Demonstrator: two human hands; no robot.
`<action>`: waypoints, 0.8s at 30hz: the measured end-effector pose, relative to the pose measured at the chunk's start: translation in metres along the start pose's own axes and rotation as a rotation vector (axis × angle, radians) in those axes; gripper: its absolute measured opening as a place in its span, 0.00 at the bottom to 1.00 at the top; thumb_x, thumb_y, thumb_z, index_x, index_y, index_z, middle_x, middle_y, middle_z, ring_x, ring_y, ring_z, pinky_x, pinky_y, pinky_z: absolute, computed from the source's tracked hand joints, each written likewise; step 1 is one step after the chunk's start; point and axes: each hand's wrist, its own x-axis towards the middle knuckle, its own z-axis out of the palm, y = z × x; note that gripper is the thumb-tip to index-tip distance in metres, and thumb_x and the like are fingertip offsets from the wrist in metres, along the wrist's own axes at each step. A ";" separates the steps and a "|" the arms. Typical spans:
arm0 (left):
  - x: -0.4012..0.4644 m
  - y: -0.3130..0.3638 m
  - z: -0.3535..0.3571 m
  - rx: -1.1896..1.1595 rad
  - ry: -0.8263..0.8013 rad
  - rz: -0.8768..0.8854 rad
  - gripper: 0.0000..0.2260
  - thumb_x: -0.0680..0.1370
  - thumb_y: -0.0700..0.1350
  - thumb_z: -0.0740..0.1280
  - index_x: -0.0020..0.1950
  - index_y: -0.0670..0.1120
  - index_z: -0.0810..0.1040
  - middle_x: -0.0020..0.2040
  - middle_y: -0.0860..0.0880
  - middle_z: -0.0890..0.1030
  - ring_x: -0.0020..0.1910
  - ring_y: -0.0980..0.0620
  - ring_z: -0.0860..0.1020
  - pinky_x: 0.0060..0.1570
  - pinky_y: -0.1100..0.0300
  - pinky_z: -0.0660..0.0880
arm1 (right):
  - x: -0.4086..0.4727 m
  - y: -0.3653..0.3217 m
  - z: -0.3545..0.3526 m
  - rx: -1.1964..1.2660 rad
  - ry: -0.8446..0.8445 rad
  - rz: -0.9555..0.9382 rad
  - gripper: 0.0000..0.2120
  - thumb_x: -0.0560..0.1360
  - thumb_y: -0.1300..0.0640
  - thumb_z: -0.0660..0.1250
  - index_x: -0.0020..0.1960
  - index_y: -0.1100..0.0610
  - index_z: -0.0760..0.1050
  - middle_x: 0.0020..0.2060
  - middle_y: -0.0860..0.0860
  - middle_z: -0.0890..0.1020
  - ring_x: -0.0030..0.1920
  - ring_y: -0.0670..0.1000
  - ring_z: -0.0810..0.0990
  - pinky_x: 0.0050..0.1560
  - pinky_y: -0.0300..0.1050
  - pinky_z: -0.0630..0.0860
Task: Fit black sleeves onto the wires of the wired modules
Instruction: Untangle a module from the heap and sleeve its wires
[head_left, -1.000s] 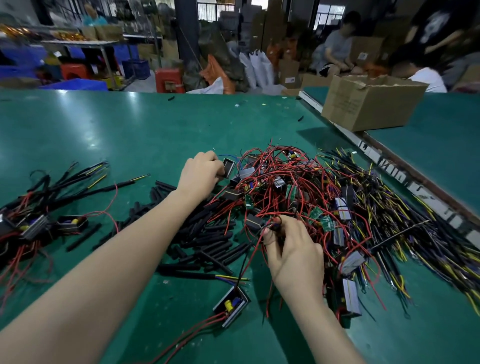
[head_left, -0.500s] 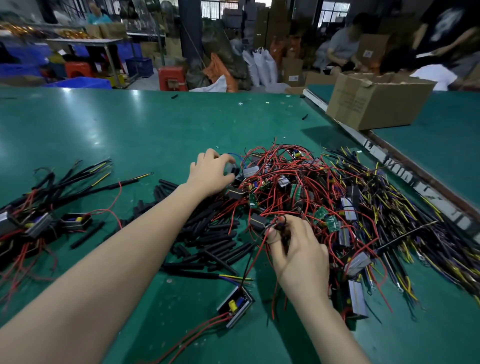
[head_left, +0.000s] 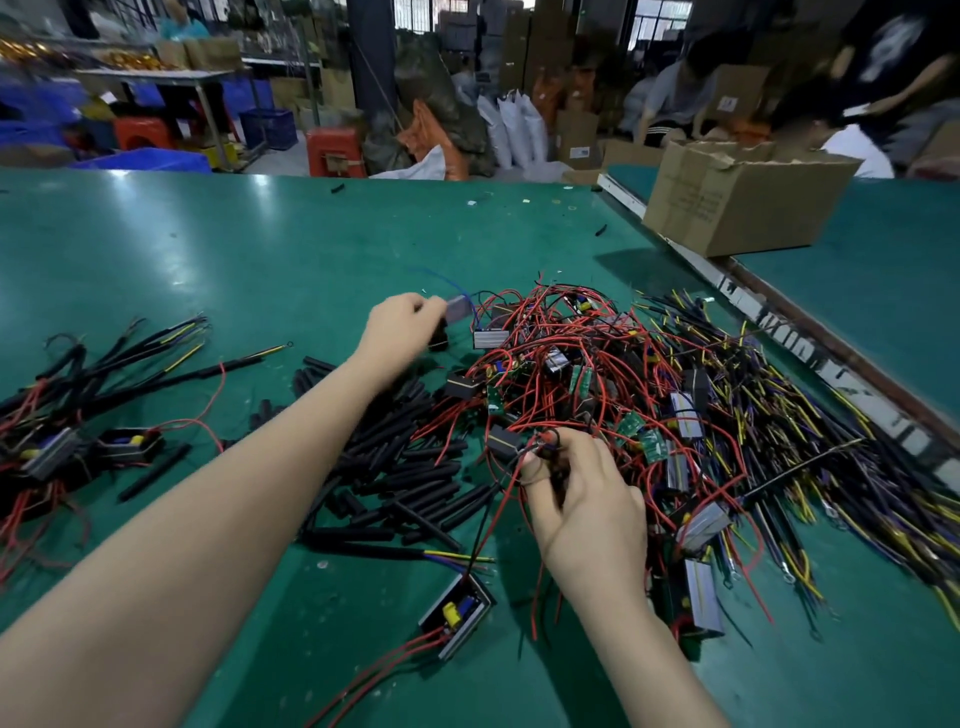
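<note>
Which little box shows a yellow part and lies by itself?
The module nearest the camera, open side up beside the right forearm. It lies apart from the tangled pile, red wires trailing from it.

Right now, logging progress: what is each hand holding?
Left hand: grips a module at the pile's edge.
Right hand: pinches red and black wires.

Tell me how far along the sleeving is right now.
Early on. Done: a small bundle of sleeved modules lies at far left. In hand: the left hand grips a module at the edge of the tangled pile, while the right hand pinches red wires. Left: that large unsleeved pile, plus many loose black sleeves waiting on the table.
</note>
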 end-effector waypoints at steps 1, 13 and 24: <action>-0.001 0.001 -0.005 -0.224 -0.018 -0.067 0.13 0.78 0.48 0.59 0.36 0.44 0.73 0.38 0.42 0.76 0.38 0.44 0.76 0.32 0.58 0.65 | 0.000 0.000 0.000 -0.003 -0.006 0.003 0.15 0.79 0.44 0.56 0.60 0.51 0.72 0.51 0.46 0.76 0.49 0.53 0.75 0.47 0.47 0.62; -0.060 0.071 0.034 -0.298 -0.341 0.011 0.13 0.81 0.49 0.60 0.37 0.48 0.68 0.30 0.47 0.71 0.25 0.55 0.68 0.27 0.62 0.63 | -0.002 -0.003 -0.001 -0.023 0.019 -0.011 0.14 0.78 0.49 0.62 0.60 0.55 0.74 0.52 0.49 0.79 0.50 0.57 0.78 0.45 0.50 0.65; -0.085 0.088 0.054 -0.395 -0.500 -0.072 0.15 0.82 0.53 0.52 0.53 0.46 0.73 0.56 0.41 0.78 0.53 0.47 0.76 0.46 0.59 0.66 | 0.001 -0.003 -0.002 -0.068 -0.012 0.124 0.18 0.77 0.52 0.60 0.66 0.52 0.69 0.60 0.48 0.75 0.56 0.53 0.75 0.46 0.45 0.54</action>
